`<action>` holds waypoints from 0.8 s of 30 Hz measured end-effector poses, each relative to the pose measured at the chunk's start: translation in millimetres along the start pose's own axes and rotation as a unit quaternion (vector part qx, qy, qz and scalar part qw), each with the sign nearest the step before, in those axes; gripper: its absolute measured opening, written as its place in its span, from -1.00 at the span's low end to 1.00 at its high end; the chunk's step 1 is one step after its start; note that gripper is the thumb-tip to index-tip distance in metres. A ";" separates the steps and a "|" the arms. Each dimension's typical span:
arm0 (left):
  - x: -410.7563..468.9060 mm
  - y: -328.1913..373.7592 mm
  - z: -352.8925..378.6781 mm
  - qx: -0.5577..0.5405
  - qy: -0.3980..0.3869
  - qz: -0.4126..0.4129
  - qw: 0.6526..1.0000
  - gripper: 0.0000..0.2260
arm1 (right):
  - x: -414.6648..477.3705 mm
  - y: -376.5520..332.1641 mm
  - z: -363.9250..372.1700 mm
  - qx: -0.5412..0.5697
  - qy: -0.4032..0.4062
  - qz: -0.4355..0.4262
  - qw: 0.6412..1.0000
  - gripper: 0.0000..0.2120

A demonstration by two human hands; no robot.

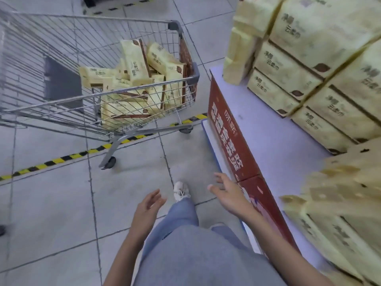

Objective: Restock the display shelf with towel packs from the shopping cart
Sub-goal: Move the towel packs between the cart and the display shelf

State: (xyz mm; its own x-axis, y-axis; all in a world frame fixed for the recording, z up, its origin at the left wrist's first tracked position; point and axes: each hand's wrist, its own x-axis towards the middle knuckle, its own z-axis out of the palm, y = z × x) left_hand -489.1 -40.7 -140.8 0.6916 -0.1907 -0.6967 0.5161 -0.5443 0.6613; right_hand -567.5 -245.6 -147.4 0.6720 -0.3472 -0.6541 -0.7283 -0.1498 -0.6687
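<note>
A wire shopping cart (144, 21) stands on the tiled floor at the upper left. Several cream towel packs (134, 62) with brown stripes lie piled in its right end. On the right is the display shelf (274, 133), a pale top over a red printed front, with stacked towel packs (292, 65) at the back and more packs (338, 205) at the near right. My left hand (147, 207) hangs in the air below the cart, fingers relaxed and empty. My right hand (226, 190) is spread and empty beside the shelf's red front.
A yellow-and-black striped tape line (61, 159) crosses the floor under the cart. My leg in blue jeans and a white shoe (180, 190) sit between the hands. Bare shelf top lies between the two pack stacks.
</note>
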 end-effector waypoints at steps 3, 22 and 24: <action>18.8 13.7 -23.0 -0.058 0.021 -0.020 0.998 -0.65 | 31.8 -36.9 6.6 -0.017 -0.008 -0.013 1.000 -0.52; 200.2 192.8 -127.9 -0.117 0.039 0.047 0.991 -0.76 | 208.8 -187.4 20.2 -0.007 -0.034 -0.011 0.999 -0.61; 216.5 205.4 -131.5 -0.124 0.042 0.043 0.990 -0.73 | 235.3 -205.9 17.5 0.004 -0.028 -0.016 0.999 -0.62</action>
State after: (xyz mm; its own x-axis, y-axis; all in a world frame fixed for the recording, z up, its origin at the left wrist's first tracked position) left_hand -166.9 -86.4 -119.2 0.7720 -0.1533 -0.6169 0.5553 -0.3096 0.7719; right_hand -257.1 -280.2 -169.8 0.7018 -0.2895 -0.6509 -0.7052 -0.1530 -0.6923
